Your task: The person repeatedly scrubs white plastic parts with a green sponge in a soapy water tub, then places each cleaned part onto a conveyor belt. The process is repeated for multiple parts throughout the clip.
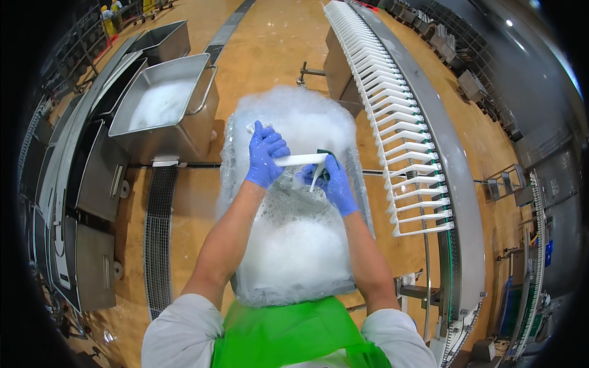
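Both hands wear blue gloves and meet over a tub lined with clear plastic (362, 202), heaped with white foam (294, 245). My left hand (265, 158) is closed around a white plastic bar (302, 160), whose one end pokes out above the fist. At the bar's other end, my right hand (336, 187) is closed with a dark green scouring pad (325, 153) pressed to it. A thin white prong (316, 178) bends down from that end, beside the right fingers. The right palm is hidden.
Along the right runs a steel rail (423, 110) carrying a row of similar white arms (399, 135). At the left stands a steel bin (202, 98) with foam inside, near more steel carts (101, 178). A drain grate (161, 239) crosses the tan floor.
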Tool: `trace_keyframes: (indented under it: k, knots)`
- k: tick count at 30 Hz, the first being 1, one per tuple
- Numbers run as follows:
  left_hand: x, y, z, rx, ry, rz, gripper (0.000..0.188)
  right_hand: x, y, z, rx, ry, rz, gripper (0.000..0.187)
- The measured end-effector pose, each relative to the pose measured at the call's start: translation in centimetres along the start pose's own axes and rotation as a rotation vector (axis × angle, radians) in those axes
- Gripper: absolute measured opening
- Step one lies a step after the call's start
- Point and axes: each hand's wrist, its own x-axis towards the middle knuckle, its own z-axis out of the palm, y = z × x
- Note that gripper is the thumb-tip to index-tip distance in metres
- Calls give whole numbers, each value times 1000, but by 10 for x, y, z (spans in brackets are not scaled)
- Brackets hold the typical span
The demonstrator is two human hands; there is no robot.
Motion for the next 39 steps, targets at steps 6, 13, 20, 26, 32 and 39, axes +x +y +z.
trace_keyframes:
  k: [6, 13, 20, 26, 32, 39]
  knots:
    - [3, -26, -10, 350, 415, 52, 51, -17, -6, 16, -228, 2, -110, 40]
    - [-10, -43, -35, 1029, 734, 3, 74, -33, 14, 26, -584, -197, 148, 34]
    - [-11, -21, -28, 1614, 594, -329, 84, -32, 74, -15, -1415, -637, 251, 36]
    - [-21, -21, -109, 2184, 566, -276, 66, -9, 71, -42, -1627, -320, 252, 37]
    - [-18, -40, -48, 1465, 521, 192, 34, -21, -12, -41, -570, -29, 107, 40]
    - [-21, -37, -38, 1017, 612, 264, 33, -44, -8, 4, -872, -285, -60, 37]
